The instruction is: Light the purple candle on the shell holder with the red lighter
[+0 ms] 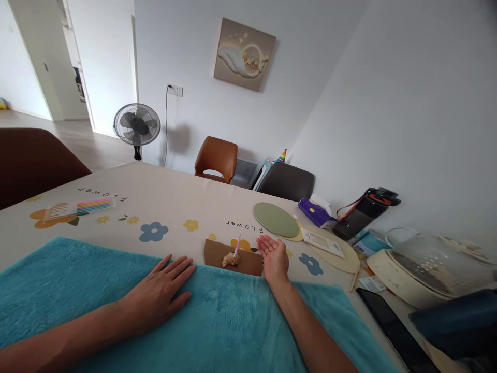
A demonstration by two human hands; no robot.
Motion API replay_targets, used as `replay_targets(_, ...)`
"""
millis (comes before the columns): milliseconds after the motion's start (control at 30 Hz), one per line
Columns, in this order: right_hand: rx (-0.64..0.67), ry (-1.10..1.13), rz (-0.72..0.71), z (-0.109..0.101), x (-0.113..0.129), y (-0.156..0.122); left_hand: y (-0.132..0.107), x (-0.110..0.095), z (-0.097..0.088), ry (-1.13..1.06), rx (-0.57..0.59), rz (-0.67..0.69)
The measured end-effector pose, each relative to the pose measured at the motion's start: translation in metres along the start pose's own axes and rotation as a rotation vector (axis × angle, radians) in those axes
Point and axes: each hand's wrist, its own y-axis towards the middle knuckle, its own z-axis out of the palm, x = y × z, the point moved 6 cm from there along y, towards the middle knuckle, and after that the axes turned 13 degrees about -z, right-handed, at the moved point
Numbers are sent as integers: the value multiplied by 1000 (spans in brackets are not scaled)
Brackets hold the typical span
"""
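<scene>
My left hand (165,285) lies flat on a teal plush towel (229,316), fingers spread near its far edge. Palm turned up and sideways, my right hand (275,256) rests at the right end of a piece of brown cardboard (252,263); its fingers are stretched out and hold nothing. On the cardboard sits a small tan lump (230,259), perhaps a shell or a piece of food. A thin purple-and-white candle (237,244) stands tilted in it. The towel covers the cardboard's near edge.
A pack of coloured candles (83,206) lies at the left. Along the right are a green round mat (276,219), a purple tissue pack (315,212), a black bottle (361,212), a cream cooker (411,274) and a black phone (396,329). Chairs and a fan (137,124) stand beyond.
</scene>
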Motion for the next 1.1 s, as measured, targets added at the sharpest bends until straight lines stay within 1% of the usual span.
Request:
replay_targets(267,27,149,50,-6,-4,9,0,0,-2,9,-17,17)
replay_targets(467,18,263,105,-5,-3,9,-1,0,-2,-9,-19,7)
replay_targets(633,17,276,123,-5,-5,10,-1,0,-1,-4,-34,13)
replay_targets(867,22,243,75,-5,-5,10,-1,-3,-3,16,3,17)
replay_targets(1100,33,211,38,-5,-4,13,-1,-4,-6,45,-3,31)
